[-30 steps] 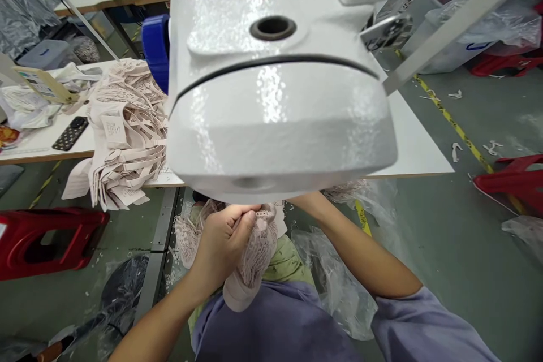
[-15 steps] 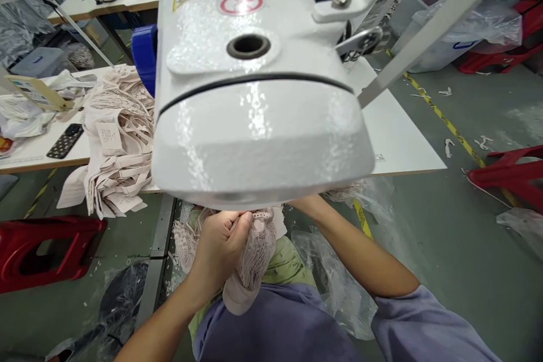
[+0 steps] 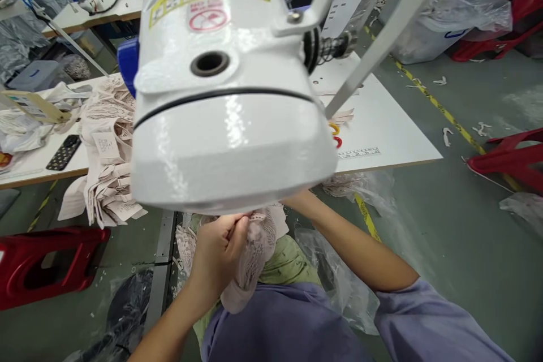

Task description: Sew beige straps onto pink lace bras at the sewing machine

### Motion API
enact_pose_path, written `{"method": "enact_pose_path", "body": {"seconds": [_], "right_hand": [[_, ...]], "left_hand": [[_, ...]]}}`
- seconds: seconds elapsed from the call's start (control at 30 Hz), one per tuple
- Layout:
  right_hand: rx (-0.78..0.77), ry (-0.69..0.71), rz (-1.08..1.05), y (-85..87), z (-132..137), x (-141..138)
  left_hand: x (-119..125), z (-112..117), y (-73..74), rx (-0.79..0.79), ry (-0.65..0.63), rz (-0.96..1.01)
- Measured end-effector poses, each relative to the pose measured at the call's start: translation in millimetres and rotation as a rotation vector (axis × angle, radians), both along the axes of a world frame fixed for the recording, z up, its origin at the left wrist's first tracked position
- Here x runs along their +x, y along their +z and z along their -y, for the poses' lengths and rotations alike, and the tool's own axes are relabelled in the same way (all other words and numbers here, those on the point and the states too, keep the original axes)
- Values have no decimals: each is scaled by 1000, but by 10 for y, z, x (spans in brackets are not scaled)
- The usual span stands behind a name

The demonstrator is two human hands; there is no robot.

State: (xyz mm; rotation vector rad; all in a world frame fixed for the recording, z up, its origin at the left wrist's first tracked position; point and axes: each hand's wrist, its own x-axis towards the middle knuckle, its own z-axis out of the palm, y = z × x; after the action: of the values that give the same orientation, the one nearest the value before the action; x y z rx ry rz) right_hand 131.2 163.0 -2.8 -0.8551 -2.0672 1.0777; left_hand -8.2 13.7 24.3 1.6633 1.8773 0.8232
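Observation:
My left hand (image 3: 222,246) is closed, thumb pressed against the fingers, on a pale pink lace garment (image 3: 258,243) that hangs over my lap. Just above it is the white sewing machine head (image 3: 233,147), which covers the upper edge of the garment. Of my right hand (image 3: 297,199) only the wrist end shows below the machine's right side; its fingers are hidden under the head. More pale pink lace lies to the left of my left hand. The needle area cannot be seen.
A heap of pale pink garments (image 3: 108,153) lies left of the machine, by a patterned phone (image 3: 63,153). On the white table (image 3: 394,130) at right are scissor handles (image 3: 336,134) and a ruler (image 3: 360,153). Red stools (image 3: 51,263) stand on the floor, with plastic bags (image 3: 335,283) near my legs.
My view has shifted, so the machine head appears farther left and the scissor handles and ruler show on the table. My left hand keeps its grip on the lace garment.

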Motion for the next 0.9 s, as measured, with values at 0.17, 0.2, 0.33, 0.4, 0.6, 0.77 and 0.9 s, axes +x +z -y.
{"method": "enact_pose_path", "body": {"seconds": [0.17, 0.2, 0.33, 0.4, 0.6, 0.77, 0.9], "right_hand": [[-58, -39, -58, -41, 18, -31], [-57, -48, -75, -53, 17, -42], [-28, -67, -91, -85, 20, -83], [-16, -75, -79, -92, 22, -95], [-3, -91, -72, -107, 19, -82], [0, -96, -66, -102, 31, -57], [15, -96, -78, -98, 45, -40]], "left_hand": [[-96, 105, -93, 107, -19, -166], [-110, 120, -101, 118, -19, -177], [-145, 154, -102, 131, 9, -214], [-151, 159, -101, 137, 20, -229], [-130, 153, -132, 176, -2, -265], [-82, 113, -106, 167, -40, -304], [-55, 91, -97, 201, -59, -296]]}}
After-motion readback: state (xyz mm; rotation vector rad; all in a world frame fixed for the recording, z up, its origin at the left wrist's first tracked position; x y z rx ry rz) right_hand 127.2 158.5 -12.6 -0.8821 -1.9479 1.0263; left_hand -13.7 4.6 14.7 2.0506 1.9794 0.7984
